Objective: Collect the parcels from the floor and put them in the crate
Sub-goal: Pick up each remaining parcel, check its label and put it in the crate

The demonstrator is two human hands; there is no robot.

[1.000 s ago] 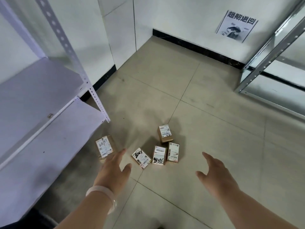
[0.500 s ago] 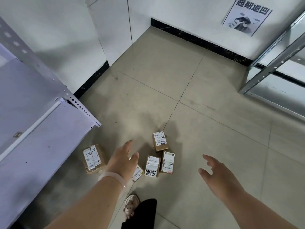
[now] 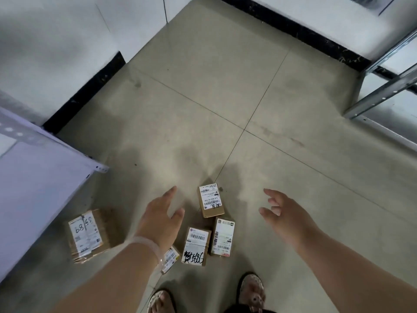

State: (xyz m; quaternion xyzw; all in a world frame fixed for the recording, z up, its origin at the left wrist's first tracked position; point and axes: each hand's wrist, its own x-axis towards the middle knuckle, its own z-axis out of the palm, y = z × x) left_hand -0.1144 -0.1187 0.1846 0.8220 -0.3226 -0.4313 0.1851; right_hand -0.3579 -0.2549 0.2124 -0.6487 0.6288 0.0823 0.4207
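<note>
Nothing collected yet, by the look of it: five cardboard parcels lie on the tiled floor (image 3: 248, 86), and no crate is in view at all. The biggest parcel (image 3: 89, 236) sits off left, beside the metal shelf (image 3: 33, 177). Near the feet, the scrawled parcel (image 3: 195, 246) lies just beside the white-labelled parcel (image 3: 223, 237), with the far parcel (image 3: 211, 199) just beyond them. A fifth parcel (image 3: 170, 258) peeks from under the left wrist, mostly hidden, so its shape is hard to judge. The left hand (image 3: 161, 219) reaches out over the cluster, fingers straight, holding nothing. The right hand (image 3: 286, 213) hangs wide of the parcels, fingers loosely curled, empty too. The whole job lies ahead.
</note>
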